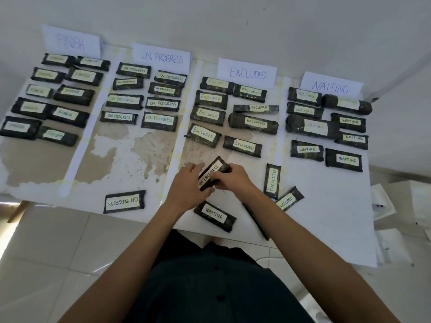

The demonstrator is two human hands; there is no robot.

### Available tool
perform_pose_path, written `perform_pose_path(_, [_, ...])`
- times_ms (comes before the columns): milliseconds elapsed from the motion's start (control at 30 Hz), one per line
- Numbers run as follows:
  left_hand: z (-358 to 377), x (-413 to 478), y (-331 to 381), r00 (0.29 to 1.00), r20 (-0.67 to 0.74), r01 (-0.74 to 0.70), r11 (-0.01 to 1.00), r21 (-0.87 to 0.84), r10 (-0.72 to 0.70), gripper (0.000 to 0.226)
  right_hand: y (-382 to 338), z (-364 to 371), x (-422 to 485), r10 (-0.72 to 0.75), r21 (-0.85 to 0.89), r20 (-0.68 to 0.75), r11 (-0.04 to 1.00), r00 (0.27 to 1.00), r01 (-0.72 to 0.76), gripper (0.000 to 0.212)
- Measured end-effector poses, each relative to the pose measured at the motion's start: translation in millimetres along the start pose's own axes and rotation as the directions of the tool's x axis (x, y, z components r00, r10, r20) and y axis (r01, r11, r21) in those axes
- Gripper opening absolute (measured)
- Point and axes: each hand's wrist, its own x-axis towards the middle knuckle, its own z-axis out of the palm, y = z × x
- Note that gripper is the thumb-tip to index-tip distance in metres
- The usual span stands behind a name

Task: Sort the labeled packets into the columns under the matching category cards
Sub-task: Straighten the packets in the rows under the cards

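Observation:
Four category cards stand at the table's far edge: FINISH (71,41), ON PROGRESS (162,57), EXCLUDED (247,72) and WAITING (330,86). Dark packets with white labels lie in columns under each. My left hand (186,186) and my right hand (235,177) both grip one packet labelled ON PROGRESS (211,173), tilted, at the near middle. Loose packets lie near the front edge: an ON PROGRESS packet (124,201), a WAITING packet (214,216), and two EXCLUDED packets (272,181) (289,198). A further dark packet (256,221) lies partly under my right forearm, label hidden.
The table top (130,157) is white with worn brown patches, and pale strips divide the columns. A tiled floor lies below the front edge. White boxes and papers (396,206) sit at the right beside the table.

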Motion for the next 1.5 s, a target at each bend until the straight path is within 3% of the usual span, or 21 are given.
perform_pose_path(200, [-29,4,-24,0.997,-0.021,-0.078,0.992,0.102,0.081,0.052,-19,37,2,-0.046,0.045,0.036,0.998,0.998,0.045,0.027])
perform_pose_path(400, [-72,29,-78,0.998,0.002,-0.061,0.975,0.212,0.062,0.054,-43,70,20,-0.114,-0.175,-0.035,0.979,0.993,0.106,0.048])
perform_pose_path(667, [-100,90,-147,0.993,0.097,-0.093,0.959,0.268,0.069,0.052,-60,116,52,-0.102,-0.253,-0.093,0.964,0.99,0.075,0.043])
perform_pose_path(933, [-89,126,-174,0.948,0.254,-0.263,0.922,0.282,0.193,0.057,-62,151,73,-0.151,-0.257,-0.195,0.961,0.969,0.098,0.034])
perform_pose_path(1100, [-86,125,-181,0.942,0.231,-0.302,0.913,0.275,0.243,0.06,-59,160,68,-0.198,-0.29,-0.203,0.947,0.959,0.134,0.032])
perform_pose_path(1333, [-101,81,-183,0.965,0.167,-0.233,0.953,0.192,0.202,0.05,-50,166,46,-0.261,-0.425,-0.093,0.883,0.961,0.199,0.029])
perform_pose_path(1500, [-97,8,-191,0.961,0.223,-0.19,0.977,0.102,0.163,0.048,-38,174,32,-0.213,-0.477,0.037,0.855,0.976,0.204,0.024])
